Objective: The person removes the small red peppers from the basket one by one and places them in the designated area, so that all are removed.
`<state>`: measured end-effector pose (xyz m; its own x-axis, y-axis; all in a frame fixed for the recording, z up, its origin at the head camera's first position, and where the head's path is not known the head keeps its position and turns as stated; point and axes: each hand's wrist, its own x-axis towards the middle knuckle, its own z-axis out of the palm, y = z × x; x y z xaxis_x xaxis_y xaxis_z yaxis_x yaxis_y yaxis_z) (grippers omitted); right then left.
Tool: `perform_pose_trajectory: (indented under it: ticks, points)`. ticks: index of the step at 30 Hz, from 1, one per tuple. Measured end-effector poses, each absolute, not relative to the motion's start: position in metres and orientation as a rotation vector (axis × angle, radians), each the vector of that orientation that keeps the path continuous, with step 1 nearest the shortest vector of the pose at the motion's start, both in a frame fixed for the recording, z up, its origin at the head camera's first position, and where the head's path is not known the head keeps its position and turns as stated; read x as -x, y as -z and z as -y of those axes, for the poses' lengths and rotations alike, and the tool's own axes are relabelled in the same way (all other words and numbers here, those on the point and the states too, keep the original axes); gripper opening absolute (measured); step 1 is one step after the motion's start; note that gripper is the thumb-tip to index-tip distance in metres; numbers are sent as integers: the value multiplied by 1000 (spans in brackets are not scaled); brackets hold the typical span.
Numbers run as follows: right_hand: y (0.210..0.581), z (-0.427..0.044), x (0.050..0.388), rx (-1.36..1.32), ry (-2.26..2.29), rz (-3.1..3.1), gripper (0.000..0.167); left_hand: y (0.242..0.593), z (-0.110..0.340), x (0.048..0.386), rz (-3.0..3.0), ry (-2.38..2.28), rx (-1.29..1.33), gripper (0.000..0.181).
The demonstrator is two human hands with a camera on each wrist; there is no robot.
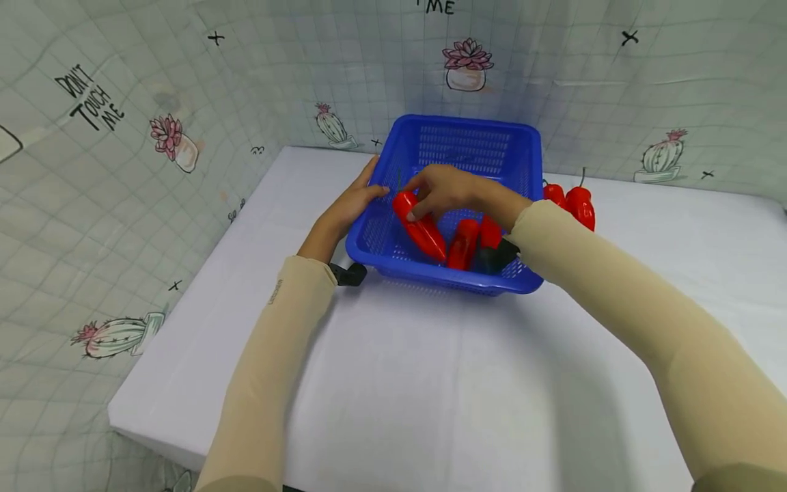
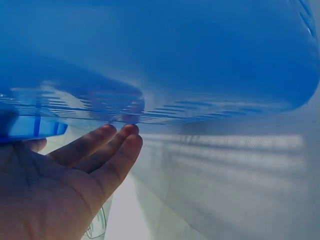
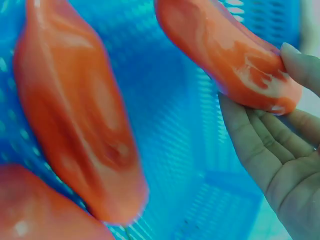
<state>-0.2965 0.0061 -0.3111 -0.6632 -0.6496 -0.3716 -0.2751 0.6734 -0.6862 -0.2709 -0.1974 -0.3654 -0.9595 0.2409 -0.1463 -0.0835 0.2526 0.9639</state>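
A blue plastic basket [image 1: 443, 272] with slotted walls stands on the white table. My right hand [image 1: 447, 191] is inside it and pinches a red chili pepper [image 1: 421, 229] between thumb and fingers. In the right wrist view that pepper [image 3: 240, 57] slants up and left from the fingertips. Beside it in the basket lie another red pepper [image 1: 462, 244] and a third [image 1: 490, 232], partly hidden by the right wrist. My left hand [image 1: 352, 203] holds the basket's left side, thumb over the rim; in the left wrist view its fingers [image 2: 117, 160] lie against the outside.
Right of the basket, partly behind the right forearm, more red peppers [image 1: 579, 203] lie on the table [image 1: 393, 383]. A cloth with cactus drawings [image 1: 344, 55] hangs behind and to the left. A black wrist device [image 1: 349, 275] sits by the basket's near left corner.
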Motion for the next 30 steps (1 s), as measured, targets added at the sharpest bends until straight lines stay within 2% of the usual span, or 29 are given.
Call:
perform_pose_trajectory:
  ticks: [15, 21, 30]
  points:
    - [263, -54, 304, 718, 1087, -2276, 54, 367, 198, 272, -2244, -1794, -162, 79]
    - [244, -79, 306, 665, 1120, -2349, 59, 365, 194, 272, -2222, -1810, -165, 78]
    - [242, -104, 304, 591, 1148, -2364, 57, 363, 197, 269, -2221, -1783, -144, 78]
